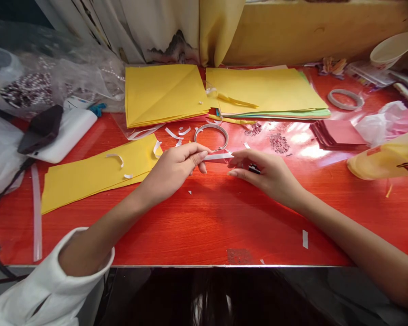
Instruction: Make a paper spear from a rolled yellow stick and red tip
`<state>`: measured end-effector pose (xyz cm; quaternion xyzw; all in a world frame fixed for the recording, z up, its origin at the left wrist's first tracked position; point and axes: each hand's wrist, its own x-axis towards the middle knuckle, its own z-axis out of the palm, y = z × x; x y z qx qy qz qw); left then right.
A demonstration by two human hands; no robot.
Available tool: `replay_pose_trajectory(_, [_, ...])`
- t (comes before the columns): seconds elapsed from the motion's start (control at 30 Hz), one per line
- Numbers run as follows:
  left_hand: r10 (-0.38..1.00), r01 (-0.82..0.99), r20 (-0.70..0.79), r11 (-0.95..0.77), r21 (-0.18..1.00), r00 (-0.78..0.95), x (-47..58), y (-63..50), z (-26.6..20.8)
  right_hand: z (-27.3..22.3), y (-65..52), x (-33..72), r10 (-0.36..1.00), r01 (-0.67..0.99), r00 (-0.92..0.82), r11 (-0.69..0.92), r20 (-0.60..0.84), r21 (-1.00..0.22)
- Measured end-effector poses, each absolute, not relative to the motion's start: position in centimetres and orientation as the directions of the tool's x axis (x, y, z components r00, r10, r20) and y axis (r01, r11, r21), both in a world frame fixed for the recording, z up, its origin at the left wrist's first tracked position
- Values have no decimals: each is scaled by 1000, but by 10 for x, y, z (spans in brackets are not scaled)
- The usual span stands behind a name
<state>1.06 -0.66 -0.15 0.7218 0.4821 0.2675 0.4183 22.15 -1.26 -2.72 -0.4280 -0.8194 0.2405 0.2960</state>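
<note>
A narrow white strip (219,156) stretches out from my left hand (172,170), its near end pinched between thumb and fingers above the red table (177,231). My right hand (270,174) is at the strip's other end. Its index fingertip meets that end, while the thumb is apart below with the fingers half curled. A small black object (254,168) shows inside the curve of the right hand; whether it is held or lies behind is unclear. Just beyond the hands rests a tape roll (211,128) on its side. Curled white scraps (115,158) are scattered around.
Yellow sheets (163,95) and another yellow stack (258,90) are at the back. Cut yellow pieces (85,172) are at left beside a white device (64,131). Dark red squares (340,133), a second tape roll (345,99) and a yellow cup (384,156) are at right.
</note>
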Motion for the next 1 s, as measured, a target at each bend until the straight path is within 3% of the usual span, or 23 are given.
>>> replay_pose_trajectory(0.2, [916,491,-40,-178,853,400,12,-8,-2,-31,-15,220,872,523,-441,442,212,-729])
replay_pose_trajectory(0.5, [927,437,-16,-161,885,374,11,-6,-2,-29,-15,219,842,639,-495,520,215,-567])
replay_pose_trajectory(0.6, [942,430,6,-159,889,336,10,-6,-3,-27,-14,220,865,624,-463,474,194,-621])
replay_pose_trajectory(0.77, [928,402,26,-186,897,372,12,-8,0,-18,-20,219,904,375,-427,212,35,-903])
replay_pose_trajectory(1.0, [928,304,16,-139,943,373,23,-22,-1,-11,-32,209,942,14,-336,-23,-27,-1000])
